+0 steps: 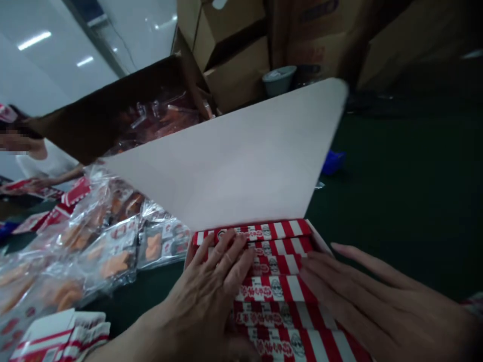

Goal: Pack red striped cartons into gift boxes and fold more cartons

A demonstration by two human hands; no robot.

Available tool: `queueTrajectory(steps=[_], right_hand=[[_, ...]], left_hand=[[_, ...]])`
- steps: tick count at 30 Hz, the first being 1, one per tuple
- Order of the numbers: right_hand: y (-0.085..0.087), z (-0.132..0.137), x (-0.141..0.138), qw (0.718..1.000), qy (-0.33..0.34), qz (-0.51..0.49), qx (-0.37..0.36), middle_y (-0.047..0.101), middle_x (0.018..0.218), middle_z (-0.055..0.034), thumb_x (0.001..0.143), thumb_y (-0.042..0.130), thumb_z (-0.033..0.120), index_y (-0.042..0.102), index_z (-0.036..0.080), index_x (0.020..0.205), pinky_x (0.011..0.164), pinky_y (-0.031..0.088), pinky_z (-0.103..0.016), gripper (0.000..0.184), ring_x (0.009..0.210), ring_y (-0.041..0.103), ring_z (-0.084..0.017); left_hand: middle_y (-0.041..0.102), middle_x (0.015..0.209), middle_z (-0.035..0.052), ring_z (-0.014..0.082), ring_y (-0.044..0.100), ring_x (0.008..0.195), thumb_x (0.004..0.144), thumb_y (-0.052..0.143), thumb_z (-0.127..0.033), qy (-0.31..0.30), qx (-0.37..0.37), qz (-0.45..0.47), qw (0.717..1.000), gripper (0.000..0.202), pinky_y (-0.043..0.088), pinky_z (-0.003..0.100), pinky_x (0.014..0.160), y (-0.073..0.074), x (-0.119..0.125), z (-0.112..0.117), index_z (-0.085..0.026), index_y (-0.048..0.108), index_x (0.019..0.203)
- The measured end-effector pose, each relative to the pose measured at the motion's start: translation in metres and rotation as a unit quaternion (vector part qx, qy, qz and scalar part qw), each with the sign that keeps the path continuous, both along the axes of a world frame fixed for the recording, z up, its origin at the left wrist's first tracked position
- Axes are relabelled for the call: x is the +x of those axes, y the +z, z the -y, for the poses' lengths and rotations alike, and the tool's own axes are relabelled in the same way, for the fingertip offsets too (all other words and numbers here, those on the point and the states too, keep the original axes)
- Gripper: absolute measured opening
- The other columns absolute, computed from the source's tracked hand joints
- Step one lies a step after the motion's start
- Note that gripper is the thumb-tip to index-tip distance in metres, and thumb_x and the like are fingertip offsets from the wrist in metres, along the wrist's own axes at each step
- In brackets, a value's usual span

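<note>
Dark green table [400, 201] — your left hand [199, 291] and right hand [377, 296] lie flat, fingers slightly apart, on light, stiff red-striped card cartons [277, 291] — take the edges.

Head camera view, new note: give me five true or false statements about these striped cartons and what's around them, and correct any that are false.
1. The left hand and right hand both lie on the red-and-white striped cartons. True.
2. The right hand grips a blue object. False: it lies open, and the blue object sits apart on the dark green table.
3. A white sheet of card rises from the far end of the cartons. True.
4. Clear bags of orange-filled packets lie left of the hands. True.
5. A co-worker stands at the right of the view. False: the co-worker is at the far left.
</note>
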State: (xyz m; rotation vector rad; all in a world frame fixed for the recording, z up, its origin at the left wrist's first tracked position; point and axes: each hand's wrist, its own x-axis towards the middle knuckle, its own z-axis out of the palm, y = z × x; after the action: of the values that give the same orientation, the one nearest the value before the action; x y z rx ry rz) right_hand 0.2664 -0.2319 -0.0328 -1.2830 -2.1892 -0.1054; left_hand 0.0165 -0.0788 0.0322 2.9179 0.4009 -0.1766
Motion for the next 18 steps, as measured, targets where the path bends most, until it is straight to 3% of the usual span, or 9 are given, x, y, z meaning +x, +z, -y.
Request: queueTrajectory(steps=[3, 6, 8, 10, 13, 16, 18], right_hand=[[-0.002, -0.014, -0.006, 0.998, 0.012, 0.064, -0.005, 0.063, 0.122, -0.0166, 0.075, 0.061, 0.066, 0.058, 0.016, 0.127, 0.109, 0.026, -0.065, 0.072, 0.116, 0.054, -0.041], [0.012, -0.032, -0.006, 0.992, -0.016, 0.110, -0.065, 0.071, 0.105, -0.0141, 0.077, 0.060, 0.064, 0.070, 0.023, 0.107, 0.105, 0.025, -0.072, 0.052, 0.107, 0.059, -0.043], [0.024, -0.043, -0.008, 0.984, -0.036, 0.147, -0.099, 0.071, 0.104, -0.0146, 0.085, 0.053, 0.057, 0.072, 0.022, 0.102, 0.100, 0.033, -0.072, 0.044, 0.102, 0.062, -0.041], [0.031, -0.052, -0.013, 0.976, -0.066, 0.168, -0.123, 0.066, 0.115, -0.0191, 0.089, 0.049, 0.053, 0.069, 0.015, 0.111, 0.096, 0.042, -0.067, 0.048, 0.106, 0.061, -0.041], [0.037, -0.065, -0.030, 0.962, -0.113, 0.184, -0.167, 0.060, 0.123, -0.0247, 0.086, 0.053, 0.054, 0.062, 0.006, 0.120, 0.092, 0.049, -0.059, 0.060, 0.112, 0.058, -0.041], [0.052, -0.076, -0.044, 0.944, -0.128, 0.195, -0.231, 0.067, 0.111, -0.0219, 0.086, 0.054, 0.052, 0.069, 0.009, 0.106, 0.093, 0.048, -0.059, 0.050, 0.105, 0.062, -0.039], [0.065, -0.076, -0.042, 0.943, -0.107, 0.176, -0.263, 0.071, 0.098, -0.0179, 0.088, 0.052, 0.049, 0.073, 0.013, 0.091, 0.095, 0.044, -0.062, 0.042, 0.098, 0.065, -0.038]], left_hand=[[-0.002, 0.156, 0.0089, 0.0354, -0.003, 0.143, 0.074, 0.049, -0.075, 0.001, -0.069, -0.027, 0.997, 0.103, -0.002, 0.058, 0.115, -0.011, 0.001, -0.003, -0.022, 0.004, 0.151], [-0.002, 0.155, 0.0096, 0.0361, -0.008, 0.142, 0.073, 0.048, -0.077, 0.008, -0.117, -0.075, 0.990, 0.104, -0.002, 0.059, 0.114, 0.003, 0.008, -0.010, -0.017, 0.013, 0.150], [0.000, 0.156, 0.0098, 0.0358, -0.004, 0.143, 0.074, 0.046, -0.077, 0.032, -0.141, -0.089, 0.985, 0.102, 0.005, 0.059, 0.115, 0.016, 0.009, -0.010, -0.018, 0.013, 0.150], [0.004, 0.156, 0.0118, 0.0363, 0.003, 0.144, 0.074, 0.047, -0.075, 0.059, -0.152, -0.063, 0.985, 0.101, 0.012, 0.059, 0.114, 0.023, 0.009, -0.008, -0.018, 0.014, 0.150], [0.017, 0.154, 0.0191, 0.0409, 0.016, 0.142, 0.066, 0.060, -0.072, 0.072, -0.155, -0.018, 0.985, 0.106, 0.020, 0.060, 0.112, 0.016, 0.014, -0.003, -0.013, 0.026, 0.148], [0.026, 0.152, 0.0211, 0.0449, 0.023, 0.139, 0.055, 0.070, -0.069, 0.074, -0.157, 0.001, 0.985, 0.110, 0.025, 0.061, 0.109, 0.009, 0.021, -0.005, -0.013, 0.036, 0.144], [0.030, 0.151, 0.0175, 0.0445, 0.025, 0.138, 0.056, 0.072, -0.067, 0.071, -0.180, 0.027, 0.981, 0.105, 0.024, 0.062, 0.110, 0.010, 0.014, -0.008, -0.018, 0.039, 0.142]])
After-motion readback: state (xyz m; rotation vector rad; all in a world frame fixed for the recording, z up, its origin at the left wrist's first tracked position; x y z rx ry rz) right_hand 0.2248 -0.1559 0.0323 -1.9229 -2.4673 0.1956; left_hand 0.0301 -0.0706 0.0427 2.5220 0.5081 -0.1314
